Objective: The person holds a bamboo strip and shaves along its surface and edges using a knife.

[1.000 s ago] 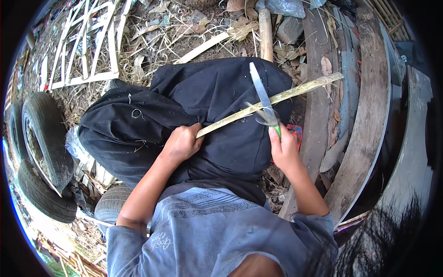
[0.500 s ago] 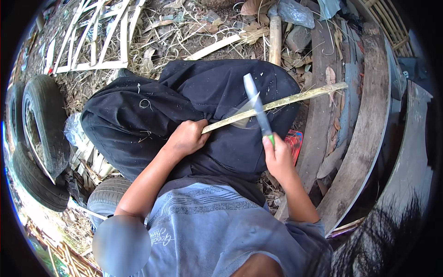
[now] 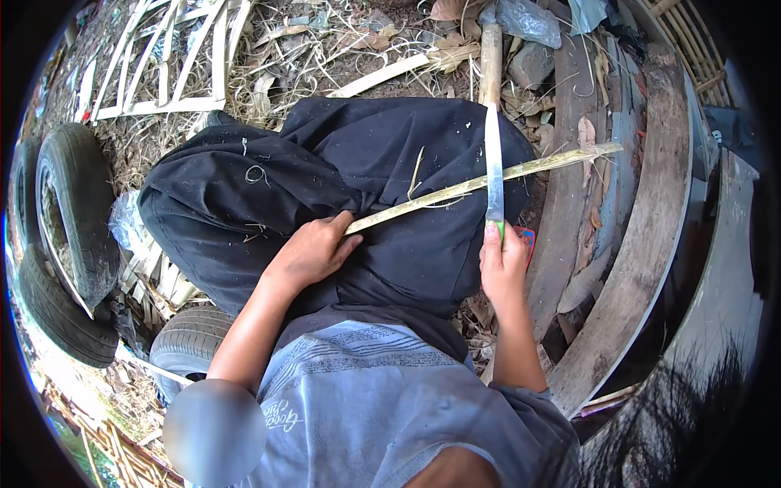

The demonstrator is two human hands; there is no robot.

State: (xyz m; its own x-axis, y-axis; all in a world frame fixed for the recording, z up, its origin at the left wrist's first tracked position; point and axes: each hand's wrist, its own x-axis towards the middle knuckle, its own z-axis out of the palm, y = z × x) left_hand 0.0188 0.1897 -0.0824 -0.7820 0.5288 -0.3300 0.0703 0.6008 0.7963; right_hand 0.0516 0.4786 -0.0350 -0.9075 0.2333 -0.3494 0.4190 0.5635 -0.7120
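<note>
Stick is slanting across my view; both forearms are reaching forward, left hand gripping its lower end, right hand clasping the knife.

A: Bare left hand?
B: Gripping, back of hand upward; bare left forearm slants forward and inward.
A: Bare right hand?
B: Also gripping, thumb extended forward; bare right forearm points nearly straight ahead. Hands apart.
</note>
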